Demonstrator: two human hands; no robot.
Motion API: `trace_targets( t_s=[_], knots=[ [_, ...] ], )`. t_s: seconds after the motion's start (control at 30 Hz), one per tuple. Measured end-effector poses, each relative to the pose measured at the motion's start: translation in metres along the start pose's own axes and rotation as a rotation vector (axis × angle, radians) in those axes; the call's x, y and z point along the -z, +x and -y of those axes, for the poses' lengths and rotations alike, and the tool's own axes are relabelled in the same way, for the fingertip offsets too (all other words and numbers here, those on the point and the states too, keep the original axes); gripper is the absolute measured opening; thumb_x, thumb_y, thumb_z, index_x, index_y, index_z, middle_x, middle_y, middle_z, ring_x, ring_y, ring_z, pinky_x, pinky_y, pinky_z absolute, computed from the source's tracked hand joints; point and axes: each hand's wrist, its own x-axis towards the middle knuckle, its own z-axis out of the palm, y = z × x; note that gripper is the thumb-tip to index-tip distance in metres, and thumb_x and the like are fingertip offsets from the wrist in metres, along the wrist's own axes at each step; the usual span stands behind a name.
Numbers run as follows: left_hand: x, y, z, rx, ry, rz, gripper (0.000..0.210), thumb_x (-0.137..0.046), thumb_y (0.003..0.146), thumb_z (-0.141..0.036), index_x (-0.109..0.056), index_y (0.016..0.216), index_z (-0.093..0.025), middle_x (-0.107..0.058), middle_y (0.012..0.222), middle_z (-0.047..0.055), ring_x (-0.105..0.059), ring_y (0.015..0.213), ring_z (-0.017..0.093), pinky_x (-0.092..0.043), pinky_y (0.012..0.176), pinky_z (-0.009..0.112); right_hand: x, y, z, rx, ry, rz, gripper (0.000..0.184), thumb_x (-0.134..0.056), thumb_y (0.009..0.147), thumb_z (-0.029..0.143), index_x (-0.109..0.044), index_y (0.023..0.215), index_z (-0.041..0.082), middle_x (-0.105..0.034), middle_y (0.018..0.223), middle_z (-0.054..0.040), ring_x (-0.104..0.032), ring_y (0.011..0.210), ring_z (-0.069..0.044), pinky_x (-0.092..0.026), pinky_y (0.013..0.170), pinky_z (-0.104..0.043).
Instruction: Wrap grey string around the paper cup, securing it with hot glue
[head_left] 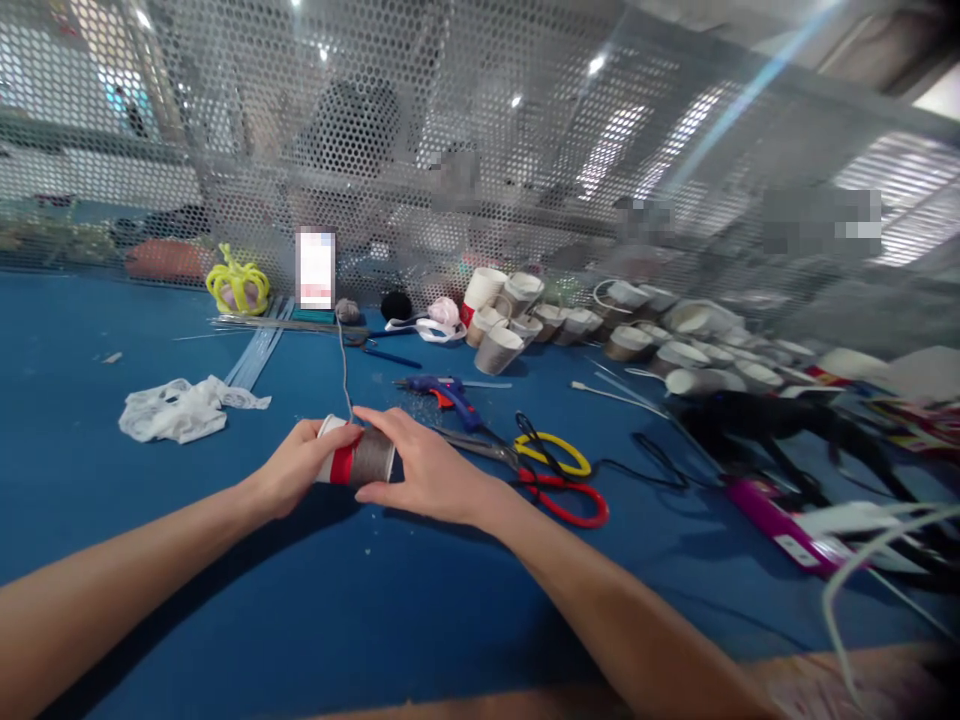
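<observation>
A paper cup [373,460], lying on its side just above the table, has grey yarn wound round part of it. A red band and a white part show at its left end. My left hand [294,468] grips that left end, thumb pressed on the red band. Around the right end, thumb below and fingers on top, my right hand [439,470] is closed on the cup. A grey yarn strand [345,372] runs from the cup back to a small grey yarn ball [348,310].
Right of my hands lie a blue glue gun [450,395] and large scissors [559,478] with red and yellow handles. White lace [176,410] is at left. Several yarn-wrapped cups [499,350] stand at the back. A purple power strip [780,525] lies right, before the perforated screen [360,180].
</observation>
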Motion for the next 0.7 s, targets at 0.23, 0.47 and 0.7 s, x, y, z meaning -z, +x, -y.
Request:
trace_targets(
  t_s=[0.23,0.47,0.7],
  knots=[
    [-0.001,0.003,0.001,-0.019,0.017,-0.092,0.017,-0.054,0.062,-0.028,-0.054,0.056,-0.012,-0.048,0.044,-0.005,-0.036,0.039,0.005,-0.025,0.039,0.017,-0.006,0.003,-0.009,0.06,-0.055,-0.058,0.068,-0.057,0.064,0.038,-0.028,0.121,0.014,-0.042,0.109,-0.0105,-0.038,0.103,-0.02,-0.032,0.087,-0.034],
    [-0.001,0.003,-0.001,-0.02,0.026,-0.143,0.017,-0.049,0.062,-0.026,-0.056,0.061,-0.01,-0.049,0.046,-0.004,-0.039,0.043,0.008,-0.027,0.043,0.018,-0.009,0.005,-0.013,0.053,-0.046,-0.066,0.067,-0.056,0.064,0.043,-0.031,0.119,0.016,-0.043,0.11,-0.0106,-0.04,0.102,-0.02,-0.034,0.085,-0.035],
    [0.003,0.004,0.003,-0.093,0.193,-0.088,0.026,-0.045,0.066,-0.031,-0.058,0.07,-0.008,-0.053,0.053,0.001,-0.043,0.048,0.012,-0.03,0.046,0.021,0.023,0.006,-0.035,-0.354,-0.04,-0.353,0.039,-0.027,0.081,0.045,-0.046,0.099,0.015,-0.057,0.084,-0.0059,-0.055,0.063,-0.011,-0.043,0.059,-0.023]
  ],
)
